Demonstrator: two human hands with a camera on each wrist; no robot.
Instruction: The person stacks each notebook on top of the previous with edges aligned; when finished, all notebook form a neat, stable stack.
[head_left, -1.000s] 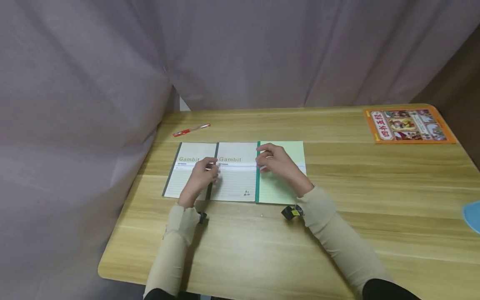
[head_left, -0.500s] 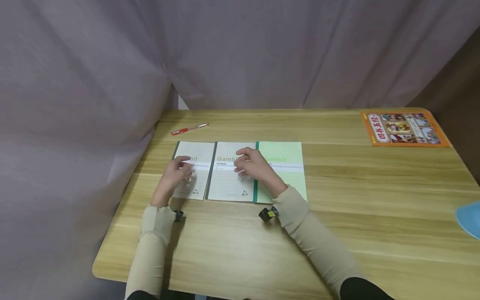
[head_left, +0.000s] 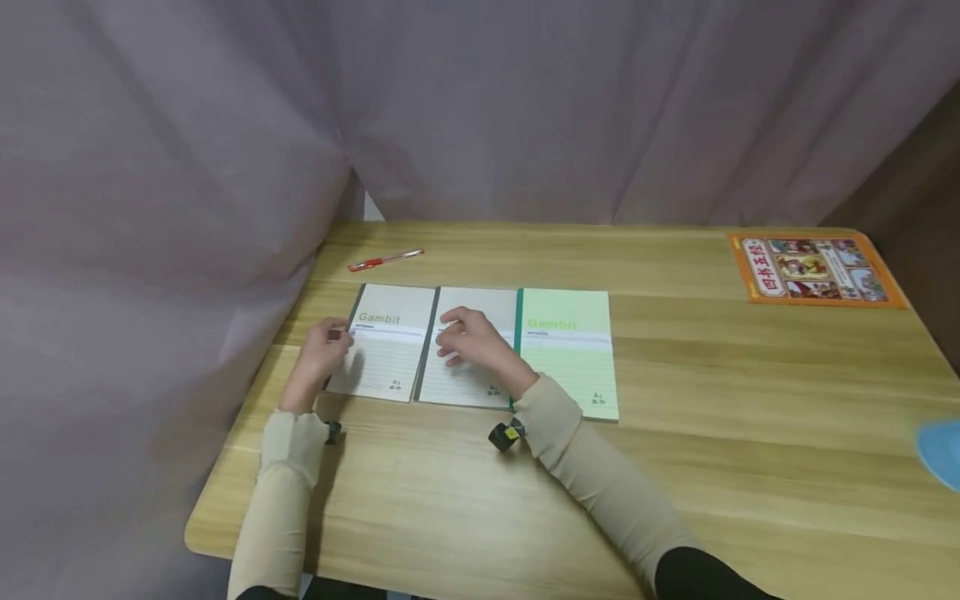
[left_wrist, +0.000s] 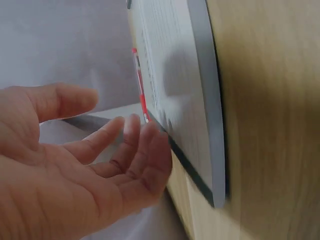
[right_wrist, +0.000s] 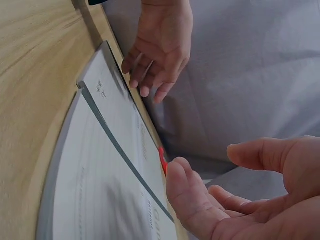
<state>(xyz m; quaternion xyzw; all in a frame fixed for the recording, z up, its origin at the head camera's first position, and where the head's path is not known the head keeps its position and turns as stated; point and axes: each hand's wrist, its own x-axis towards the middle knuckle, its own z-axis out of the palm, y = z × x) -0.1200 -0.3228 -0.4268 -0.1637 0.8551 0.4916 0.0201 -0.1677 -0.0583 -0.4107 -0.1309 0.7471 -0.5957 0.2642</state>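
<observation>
Three notebooks lie side by side on the table: a left white notebook (head_left: 378, 367), a middle white notebook (head_left: 457, 383) and a green notebook (head_left: 566, 367). My left hand (head_left: 320, 354) is at the dark spine edge of the left notebook, its fingers loosely bent with nothing between them. Above the middle notebook hovers my right hand (head_left: 476, 342), fingers relaxed and thumb apart, covering part of its printed title. In the left wrist view the left fingers (left_wrist: 145, 155) appear beside the notebook's spine; whether they touch it I cannot tell.
A red pen (head_left: 386, 260) lies behind the left notebook. At the far right corner of the table (head_left: 720, 467) is an orange picture book (head_left: 817, 268). A blue object (head_left: 939, 454) shows partly at the right edge. Grey curtains (head_left: 487, 108) hang behind.
Both hands have moved left across the notebooks, the left from the first seam to the outer spine, the right from the green notebook to the middle one. The notebooks stay in their row.
</observation>
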